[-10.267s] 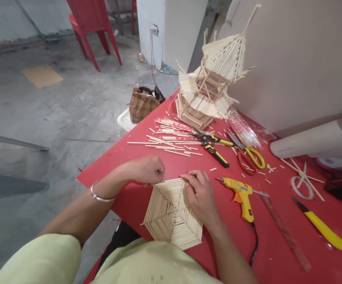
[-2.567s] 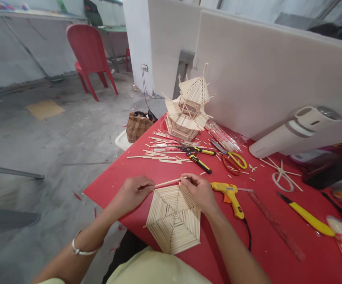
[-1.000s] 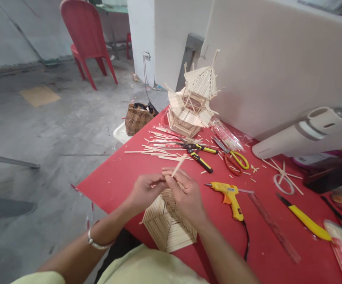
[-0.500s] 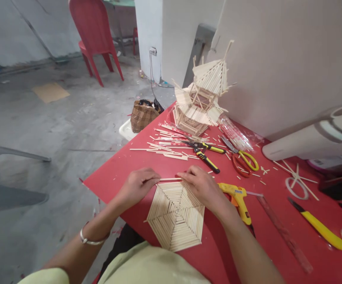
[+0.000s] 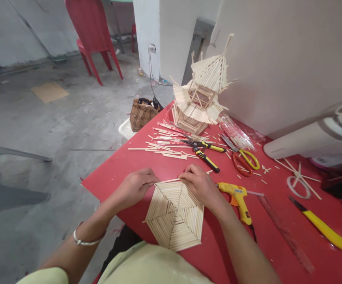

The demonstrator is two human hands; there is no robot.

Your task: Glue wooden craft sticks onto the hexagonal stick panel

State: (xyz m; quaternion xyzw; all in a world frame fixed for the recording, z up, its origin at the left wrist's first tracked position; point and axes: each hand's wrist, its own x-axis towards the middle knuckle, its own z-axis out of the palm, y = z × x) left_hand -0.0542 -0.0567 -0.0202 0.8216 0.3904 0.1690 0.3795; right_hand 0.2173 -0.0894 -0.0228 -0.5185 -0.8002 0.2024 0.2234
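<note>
A hexagonal panel of thin wooden sticks (image 5: 185, 230), laid in rings around a small centre, lies flat on the red table near my body. Along its far edge runs a single wooden stick (image 5: 167, 181). My left hand (image 5: 135, 186) pinches the left end of this stick at the panel's far left corner. At the other end, the fingers of my right hand (image 5: 199, 182) are closed on it, and that hand covers the panel's far right corner. A yellow glue gun (image 5: 238, 197) lies just right of my right forearm.
Beyond my hands lie loose sticks (image 5: 171, 150), yellow-black pliers (image 5: 204, 154) and scissors (image 5: 244, 159). A stick-built tower (image 5: 200, 98) stands at the back corner. Rightward are a clear ruler (image 5: 286, 234), a tape ring (image 5: 298, 187), a yellow-handled knife (image 5: 324, 230) and a cardboard tube (image 5: 301, 136).
Both hands have brought the stick slightly towards me, from just beyond the panel onto its far edge. The view has shifted a little.
</note>
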